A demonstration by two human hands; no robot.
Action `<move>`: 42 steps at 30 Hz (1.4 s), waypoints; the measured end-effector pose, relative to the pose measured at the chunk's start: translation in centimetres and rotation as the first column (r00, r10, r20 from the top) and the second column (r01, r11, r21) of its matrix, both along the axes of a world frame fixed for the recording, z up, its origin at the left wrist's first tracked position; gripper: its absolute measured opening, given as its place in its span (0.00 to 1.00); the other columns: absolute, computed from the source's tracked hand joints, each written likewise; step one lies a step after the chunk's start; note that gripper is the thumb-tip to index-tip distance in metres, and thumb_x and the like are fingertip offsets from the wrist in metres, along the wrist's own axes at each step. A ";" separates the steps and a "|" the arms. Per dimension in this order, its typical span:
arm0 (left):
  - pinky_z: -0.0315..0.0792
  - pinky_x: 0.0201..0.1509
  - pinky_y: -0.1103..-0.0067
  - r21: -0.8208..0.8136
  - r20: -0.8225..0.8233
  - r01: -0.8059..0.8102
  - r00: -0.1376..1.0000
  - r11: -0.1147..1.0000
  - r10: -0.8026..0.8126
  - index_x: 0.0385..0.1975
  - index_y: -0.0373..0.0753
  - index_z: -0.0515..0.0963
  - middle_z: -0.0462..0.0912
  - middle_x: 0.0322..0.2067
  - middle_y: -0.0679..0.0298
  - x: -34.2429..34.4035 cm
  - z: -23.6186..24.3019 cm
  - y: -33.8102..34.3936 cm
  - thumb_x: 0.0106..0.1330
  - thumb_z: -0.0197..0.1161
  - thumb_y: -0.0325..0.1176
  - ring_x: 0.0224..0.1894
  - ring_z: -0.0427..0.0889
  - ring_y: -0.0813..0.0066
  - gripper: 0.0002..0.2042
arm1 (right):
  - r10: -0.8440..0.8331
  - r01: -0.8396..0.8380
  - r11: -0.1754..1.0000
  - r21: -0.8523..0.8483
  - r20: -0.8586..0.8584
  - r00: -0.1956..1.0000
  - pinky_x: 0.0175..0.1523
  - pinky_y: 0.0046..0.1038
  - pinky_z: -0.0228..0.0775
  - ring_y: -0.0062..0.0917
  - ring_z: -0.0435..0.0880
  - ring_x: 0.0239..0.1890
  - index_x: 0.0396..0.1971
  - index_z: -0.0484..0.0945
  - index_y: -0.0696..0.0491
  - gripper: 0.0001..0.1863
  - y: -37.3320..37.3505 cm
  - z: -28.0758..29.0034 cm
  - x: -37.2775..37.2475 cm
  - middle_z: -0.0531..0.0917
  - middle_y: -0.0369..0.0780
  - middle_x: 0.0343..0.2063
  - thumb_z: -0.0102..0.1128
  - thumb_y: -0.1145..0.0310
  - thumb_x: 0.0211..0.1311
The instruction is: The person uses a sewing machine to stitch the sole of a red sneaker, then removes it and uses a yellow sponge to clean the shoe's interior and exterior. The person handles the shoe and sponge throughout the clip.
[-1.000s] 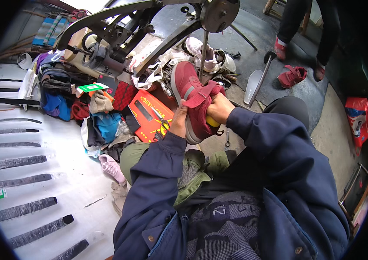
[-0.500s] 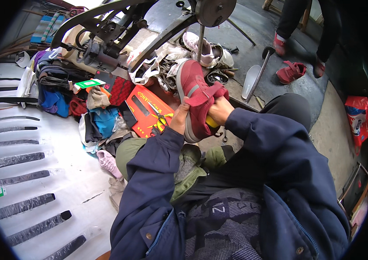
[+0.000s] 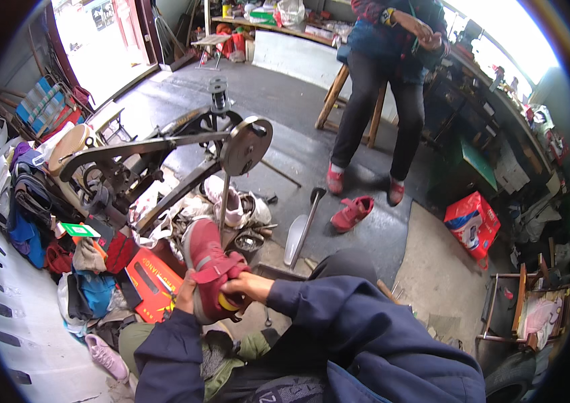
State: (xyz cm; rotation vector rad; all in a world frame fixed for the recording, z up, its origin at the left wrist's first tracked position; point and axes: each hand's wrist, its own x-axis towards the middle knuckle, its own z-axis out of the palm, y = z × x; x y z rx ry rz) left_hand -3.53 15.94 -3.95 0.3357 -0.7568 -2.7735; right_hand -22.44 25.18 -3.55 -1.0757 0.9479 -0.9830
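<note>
A red sneaker [image 3: 208,258] with a pale sole hangs above my lap, toe pointing away from me. My left hand [image 3: 185,294] is closed on the sole side near the heel. At the shoe's opening my right hand [image 3: 247,287] is closed on the collar, its fingertips hidden inside. Something yellow [image 3: 227,303] shows in the opening below that hand; its kind cannot be made out. The matching red shoe [image 3: 353,213] lies on the floor in front of a person [image 3: 392,101] seated on a wooden stool.
A hand-cranked sewing machine [image 3: 164,144] stands ahead to the left. Under it lie shoes and scraps. Bags and cloths [image 3: 26,195], an orange box [image 3: 154,285] and a pink shoe [image 3: 106,357] lie left. A red bag [image 3: 473,225] sits right, near a metal-framed wooden chair [image 3: 521,302].
My view has lifted and swung right, bringing the seated person, the doorway and the shelves into sight. Both hands keep their hold on the red sneaker.
</note>
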 end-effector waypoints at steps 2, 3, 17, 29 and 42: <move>0.63 0.72 0.55 -0.105 0.015 -0.137 0.990 0.985 0.139 0.74 0.36 0.54 0.63 0.70 0.46 -0.1 0.8 -0.1 0.72 0.45 0.65 0.68 0.68 0.47 0.41 | -0.020 -0.083 0.975 0.207 0.452 0.892 0.41 0.31 0.82 0.33 0.81 0.52 0.74 0.48 0.53 0.43 1.5 1.4 -0.3 0.78 0.44 0.53 0.65 0.71 0.65; 0.63 0.72 0.54 -0.123 0.025 -0.180 0.983 0.976 0.184 0.73 0.31 0.53 0.64 0.68 0.43 -0.1 1.0 -0.2 0.71 0.48 0.65 0.68 0.68 0.44 0.44 | -0.025 -0.048 0.974 0.220 0.316 0.948 0.39 0.29 0.81 0.30 0.82 0.45 0.74 0.48 0.54 0.43 1.7 1.9 0.0 0.79 0.44 0.51 0.65 0.72 0.65; 0.71 0.67 0.57 -0.011 0.036 -0.138 0.990 0.990 0.138 0.72 0.35 0.57 0.67 0.67 0.47 -0.9 0.8 0.3 0.70 0.54 0.60 0.64 0.73 0.50 0.41 | -0.119 0.114 0.981 0.155 0.026 0.993 0.37 0.20 0.73 0.13 0.79 0.30 0.55 0.82 0.55 0.18 1.2 0.4 -0.4 0.86 0.33 0.34 0.63 0.75 0.66; 0.67 0.70 0.56 -0.068 0.125 -0.162 0.978 0.984 0.170 0.71 0.34 0.58 0.67 0.67 0.46 -0.1 -2.4 -0.1 0.71 0.54 0.56 0.65 0.72 0.49 0.38 | -0.095 0.043 0.994 -0.101 -0.592 0.800 0.46 0.33 0.79 0.36 0.89 0.38 0.39 0.86 0.55 0.13 0.7 1.8 0.2 0.88 0.48 0.33 0.67 0.71 0.50; 0.67 0.71 0.57 -0.053 0.149 -0.098 0.983 0.994 0.105 0.72 0.33 0.57 0.67 0.67 0.45 0.0 -2.0 0.3 0.74 0.47 0.59 0.65 0.73 0.50 0.38 | -0.189 -0.050 0.965 -0.258 -0.815 0.548 0.38 0.43 0.78 0.45 0.86 0.32 0.35 0.82 0.53 0.14 1.5 4.0 -0.2 0.84 0.48 0.26 0.68 0.60 0.52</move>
